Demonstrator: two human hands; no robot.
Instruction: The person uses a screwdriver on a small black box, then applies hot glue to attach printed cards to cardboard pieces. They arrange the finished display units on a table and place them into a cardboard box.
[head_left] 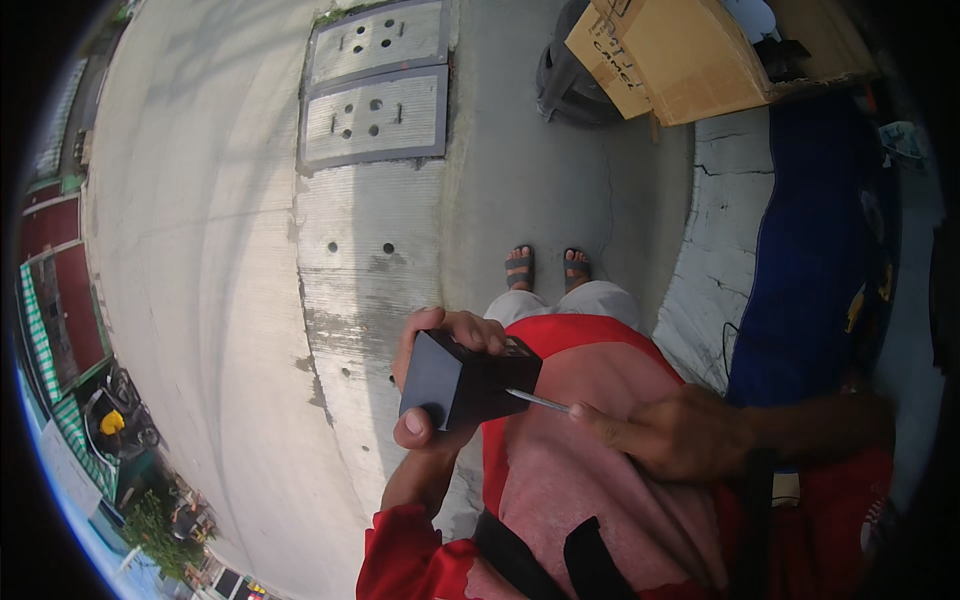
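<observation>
My left hand (pixel 468 328) is wrapped round a small black box (pixel 452 385) with flat faces, held up in front of my chest. Its thumb presses one face while the fingers lie over the far edge. My right hand (pixel 680 432) grips a screwdriver, its index finger stretched along towards the metal shaft (pixel 540 401). The shaft points left, and its tip meets the side of the box; whether it sits in a hole or on a screw I cannot tell. The screwdriver's handle is hidden inside my right hand.
A large open cardboard box (pixel 700 65) stands at the far right, by a dark plastic chair or stool (pixel 575 80). Blue cloth (pixel 805 260) hangs or lies along the right. Concrete slabs with holes (pixel 375 115) line the ground ahead. A parked motorcycle (pixel 118 420) is far left.
</observation>
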